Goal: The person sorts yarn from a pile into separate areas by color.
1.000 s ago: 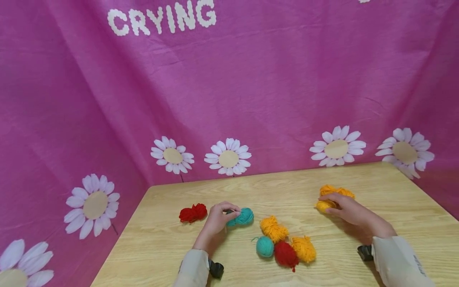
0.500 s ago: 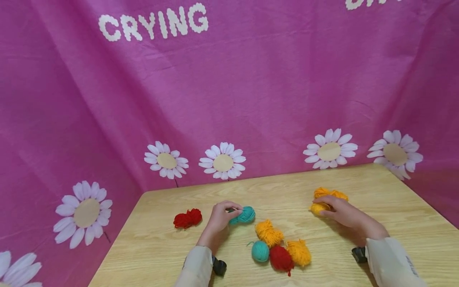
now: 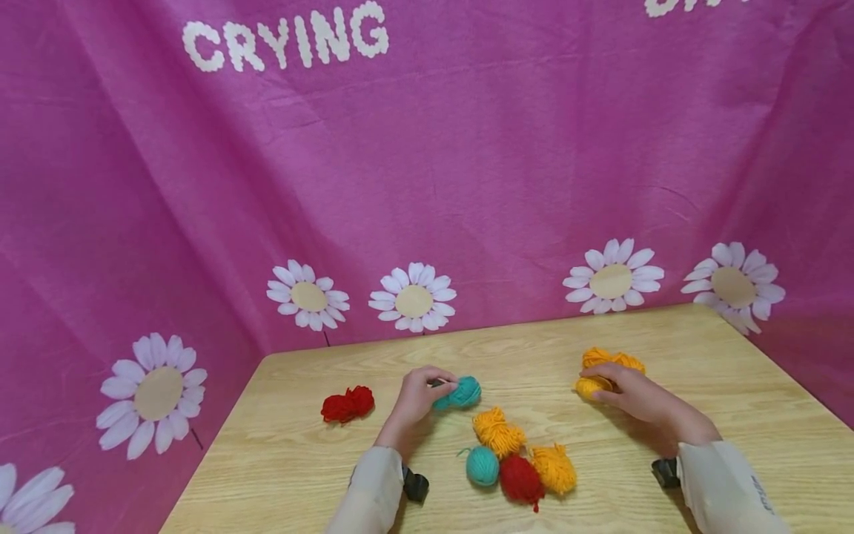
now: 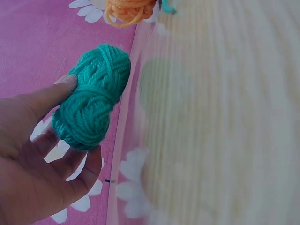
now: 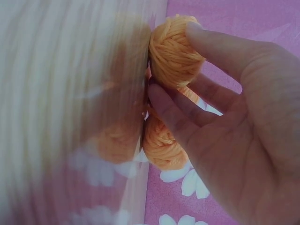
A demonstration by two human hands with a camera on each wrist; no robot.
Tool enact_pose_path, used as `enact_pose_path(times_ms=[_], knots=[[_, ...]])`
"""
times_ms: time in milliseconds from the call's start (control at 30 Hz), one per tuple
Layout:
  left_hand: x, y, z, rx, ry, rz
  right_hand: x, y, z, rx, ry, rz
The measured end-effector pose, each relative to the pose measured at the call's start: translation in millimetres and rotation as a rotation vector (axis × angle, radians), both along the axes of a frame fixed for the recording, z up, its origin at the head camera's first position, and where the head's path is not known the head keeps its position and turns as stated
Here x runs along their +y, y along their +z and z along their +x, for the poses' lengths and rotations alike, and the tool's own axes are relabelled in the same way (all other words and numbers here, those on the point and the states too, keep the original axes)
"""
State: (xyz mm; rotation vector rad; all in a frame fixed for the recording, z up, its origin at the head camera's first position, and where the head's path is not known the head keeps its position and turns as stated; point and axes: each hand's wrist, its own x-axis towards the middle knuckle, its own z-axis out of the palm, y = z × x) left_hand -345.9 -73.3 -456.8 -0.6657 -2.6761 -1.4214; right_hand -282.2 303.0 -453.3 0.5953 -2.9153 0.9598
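Observation:
My left hand point(image 3: 415, 400) grips a teal yarn skein point(image 3: 467, 391), tied in at its middle. In the left wrist view the thumb presses one side of the teal skein point(image 4: 93, 98) and curled fingers support the other; it appears just off the table. On the right, my right hand point(image 3: 637, 397) holds a small yellow yarn ball point(image 3: 588, 388) between thumb and fingers. The right wrist view has the yellow ball point(image 5: 173, 54) at the tabletop. Right behind it lies an orange-yellow yarn skein point(image 3: 614, 359), partly covered by the hand.
Between the hands sits a cluster: an orange-yellow skein point(image 3: 498, 432), a teal ball point(image 3: 482, 466), a red ball point(image 3: 522, 479) and another orange-yellow bundle point(image 3: 554, 468). A red skein point(image 3: 348, 405) lies left. Pink flowered cloth point(image 3: 494, 185) hangs behind the wooden table point(image 3: 267, 475).
My left hand has carried the teal skein slightly right and away from me. The right hand stays on the yellow ball. The head view has shifted a little.

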Motion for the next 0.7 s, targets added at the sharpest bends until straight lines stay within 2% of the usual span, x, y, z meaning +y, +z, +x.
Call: enact_pose_path(times_ms=[267, 433, 700], knots=[[11.2, 0.6, -6.4, -0.055, 0.028, -0.001, 1.8, 0.0, 0.4, 0.002, -0.001, 0.004], [16.2, -0.2, -12.6, -0.043, 0.046, -0.008, 2.0, 0.8, 1.0, -0.005, -0.016, -0.002], [21.9, -2.2, -21.1, -0.018, 0.040, -0.014, 2.3, -1.4, 0.6, 0.001, -0.008, -0.014]])
